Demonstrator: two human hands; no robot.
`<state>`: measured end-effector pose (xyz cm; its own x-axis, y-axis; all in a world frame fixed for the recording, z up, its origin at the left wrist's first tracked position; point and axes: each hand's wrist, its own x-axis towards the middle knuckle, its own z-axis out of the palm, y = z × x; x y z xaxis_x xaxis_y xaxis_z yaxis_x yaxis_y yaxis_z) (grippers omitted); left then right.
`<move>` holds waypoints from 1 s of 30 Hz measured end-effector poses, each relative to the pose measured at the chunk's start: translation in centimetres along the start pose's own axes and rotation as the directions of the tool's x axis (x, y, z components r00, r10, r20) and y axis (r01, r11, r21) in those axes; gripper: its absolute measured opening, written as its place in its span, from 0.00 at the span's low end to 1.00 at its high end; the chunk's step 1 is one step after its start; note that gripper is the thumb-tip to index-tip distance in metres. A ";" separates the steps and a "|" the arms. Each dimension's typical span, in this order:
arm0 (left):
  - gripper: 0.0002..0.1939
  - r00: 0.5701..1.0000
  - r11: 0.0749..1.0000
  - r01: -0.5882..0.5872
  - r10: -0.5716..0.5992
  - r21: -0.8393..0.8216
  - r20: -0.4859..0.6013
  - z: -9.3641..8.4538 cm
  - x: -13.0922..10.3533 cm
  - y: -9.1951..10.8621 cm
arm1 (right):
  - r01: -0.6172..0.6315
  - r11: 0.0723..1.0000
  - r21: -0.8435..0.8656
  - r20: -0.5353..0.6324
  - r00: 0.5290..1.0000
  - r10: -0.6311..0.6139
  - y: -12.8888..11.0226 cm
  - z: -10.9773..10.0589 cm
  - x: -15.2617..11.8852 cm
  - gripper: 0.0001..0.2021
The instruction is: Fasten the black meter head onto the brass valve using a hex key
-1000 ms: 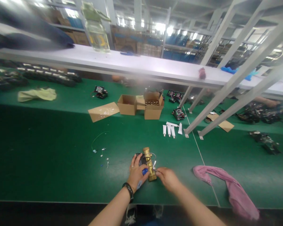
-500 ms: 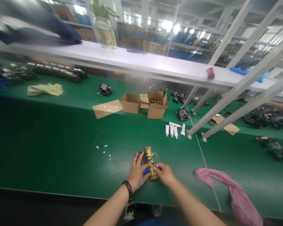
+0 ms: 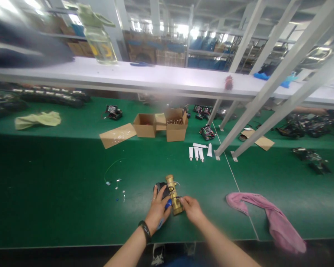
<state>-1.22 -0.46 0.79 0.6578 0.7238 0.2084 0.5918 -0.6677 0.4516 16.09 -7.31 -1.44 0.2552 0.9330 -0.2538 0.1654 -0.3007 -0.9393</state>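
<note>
Green desk [image 3: 69, 215] bears the brass pipe body [image 3: 174, 195], likely heavy, rigid, best held mid-barrel, while I have the left hand [image 3: 156, 212] clamped over the black housing [image 3: 166, 191] beside it, the right hand [image 3: 192, 208] pinched together, on what I can't tell.

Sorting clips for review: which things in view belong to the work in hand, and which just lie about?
Likely in the work:
brass pipe, by right hand
black unit, held by left hand

Apparently lying about:
pink cloth
yellow cloth
bottle
white tubes, unheld
</note>
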 end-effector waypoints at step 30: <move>0.17 0.973 0.971 0.164 -0.189 0.176 0.130 -0.7 1.6 1.2 | 0.012 0.987 0.158 0.097 0.995 -0.028 -0.7 -0.4 -0.3 0.21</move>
<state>0.23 0.00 2.27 0.5893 0.8079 0.0049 0.7646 -0.5596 0.3197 16.29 -7.45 -0.61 0.1571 0.9558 -0.2487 0.0155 -0.2542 -0.9670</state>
